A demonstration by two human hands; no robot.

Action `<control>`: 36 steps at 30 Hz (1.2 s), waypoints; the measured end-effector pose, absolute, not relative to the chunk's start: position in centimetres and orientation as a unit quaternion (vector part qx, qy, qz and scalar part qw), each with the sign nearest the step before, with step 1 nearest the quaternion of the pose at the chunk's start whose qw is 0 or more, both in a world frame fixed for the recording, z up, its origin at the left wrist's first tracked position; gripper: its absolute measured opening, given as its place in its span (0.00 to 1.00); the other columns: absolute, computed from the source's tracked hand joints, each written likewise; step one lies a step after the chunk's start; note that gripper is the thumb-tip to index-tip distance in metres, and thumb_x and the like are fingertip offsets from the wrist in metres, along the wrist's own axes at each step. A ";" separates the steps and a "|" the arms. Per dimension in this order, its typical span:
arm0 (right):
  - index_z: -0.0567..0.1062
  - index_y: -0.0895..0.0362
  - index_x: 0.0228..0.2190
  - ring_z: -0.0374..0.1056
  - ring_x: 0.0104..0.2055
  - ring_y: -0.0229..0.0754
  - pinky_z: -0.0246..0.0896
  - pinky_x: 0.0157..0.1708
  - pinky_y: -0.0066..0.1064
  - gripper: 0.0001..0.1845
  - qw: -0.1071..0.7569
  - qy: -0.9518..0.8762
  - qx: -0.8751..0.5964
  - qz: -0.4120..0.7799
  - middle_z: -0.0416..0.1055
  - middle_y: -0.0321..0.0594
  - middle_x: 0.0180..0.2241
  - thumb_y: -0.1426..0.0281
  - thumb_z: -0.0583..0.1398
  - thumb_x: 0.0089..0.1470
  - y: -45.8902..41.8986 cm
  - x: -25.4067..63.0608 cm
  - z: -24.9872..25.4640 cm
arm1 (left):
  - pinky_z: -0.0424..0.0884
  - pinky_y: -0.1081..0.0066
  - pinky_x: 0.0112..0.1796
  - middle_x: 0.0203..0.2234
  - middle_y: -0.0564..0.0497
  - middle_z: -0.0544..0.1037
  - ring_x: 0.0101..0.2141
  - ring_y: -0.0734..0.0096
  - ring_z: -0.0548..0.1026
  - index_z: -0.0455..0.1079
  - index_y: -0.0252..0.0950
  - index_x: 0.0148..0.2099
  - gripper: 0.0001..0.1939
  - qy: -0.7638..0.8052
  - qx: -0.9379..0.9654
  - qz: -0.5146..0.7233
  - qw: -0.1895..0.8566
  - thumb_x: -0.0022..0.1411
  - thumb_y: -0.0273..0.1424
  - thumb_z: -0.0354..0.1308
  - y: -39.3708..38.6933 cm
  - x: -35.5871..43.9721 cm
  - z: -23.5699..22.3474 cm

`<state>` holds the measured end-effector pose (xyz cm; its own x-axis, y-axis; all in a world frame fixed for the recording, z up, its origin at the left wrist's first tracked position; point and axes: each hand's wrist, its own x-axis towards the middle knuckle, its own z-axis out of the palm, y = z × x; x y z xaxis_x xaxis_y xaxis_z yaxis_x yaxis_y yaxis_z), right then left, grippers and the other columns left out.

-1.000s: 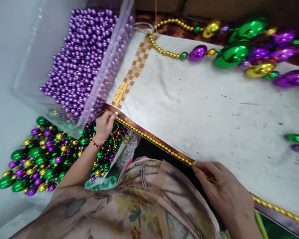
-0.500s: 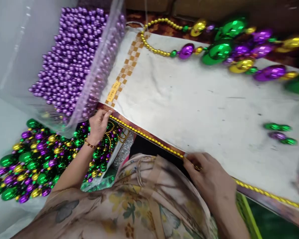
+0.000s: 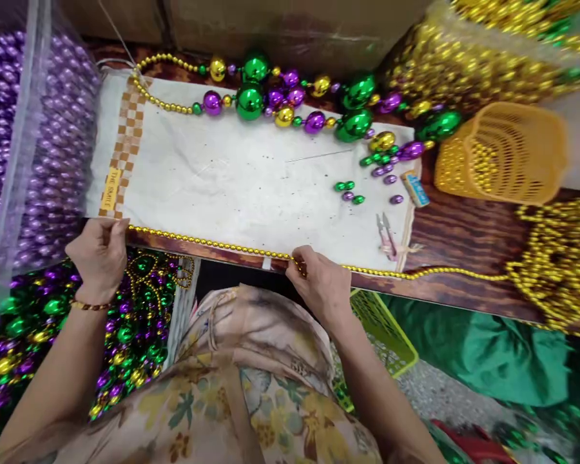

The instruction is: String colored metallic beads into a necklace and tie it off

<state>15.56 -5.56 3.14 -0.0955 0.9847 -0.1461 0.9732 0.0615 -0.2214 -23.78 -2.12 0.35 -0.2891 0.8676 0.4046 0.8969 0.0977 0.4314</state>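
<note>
A string of small gold beads [image 3: 212, 244] runs along the table's near edge. My left hand [image 3: 99, 254] pinches its left end, by the corner of the white cloth [image 3: 232, 193]. Farther right, my right hand [image 3: 321, 280] is closed round the same string, fingers curled over it. Beyond that hand the string continues to a heap of gold bead strands [image 3: 560, 258]. At the back of the cloth lies a necklace [image 3: 249, 102] of large green, purple and gold beads with a gold-bead loop at its left. Several loose green beads [image 3: 344, 186] and purple beads [image 3: 396, 199] rest on the cloth.
A clear bag of purple beads [image 3: 58, 148] stands at the left. Small snips [image 3: 387, 237] and a little blue box [image 3: 416, 188] lie at the cloth's right end. An orange basket [image 3: 517, 151] is behind them. A green crate [image 3: 384, 332] sits below the table edge.
The view has swung right, bringing the orange basket and gold heap into sight. Both hands remain on the gold bead string, which still lies along the edge.
</note>
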 end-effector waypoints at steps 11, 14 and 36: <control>0.79 0.54 0.41 0.76 0.35 0.42 0.47 0.25 0.29 0.13 0.053 -0.739 -0.657 0.141 0.81 0.39 0.36 0.71 0.55 0.61 -4.9 22.8 5.5 | 0.64 0.55 0.49 0.39 0.44 0.78 0.46 0.54 0.69 0.77 0.40 0.40 0.10 -0.571 -0.766 -0.294 0.031 0.62 0.40 0.62 4.3 -12.1 2.3; 0.78 0.55 0.41 0.75 0.34 0.42 0.47 0.26 0.29 0.13 0.072 -0.753 -0.640 0.131 0.81 0.39 0.36 0.71 0.54 0.61 -5.0 23.7 6.1 | 0.66 0.53 0.56 0.45 0.45 0.80 0.55 0.56 0.70 0.75 0.41 0.50 0.12 -0.440 -0.822 -0.333 -0.138 0.69 0.34 0.54 2.6 -3.7 3.7; 0.79 0.54 0.40 0.70 0.31 0.42 0.37 0.25 0.31 0.17 -0.059 -0.789 -0.610 -0.043 0.80 0.40 0.35 0.65 0.51 0.64 -5.9 35.5 16.3 | 0.67 0.77 0.27 0.23 0.51 0.75 0.25 0.76 0.72 0.76 0.31 0.39 0.15 -0.266 -0.646 -0.030 -0.715 0.64 0.40 0.59 3.4 7.0 8.0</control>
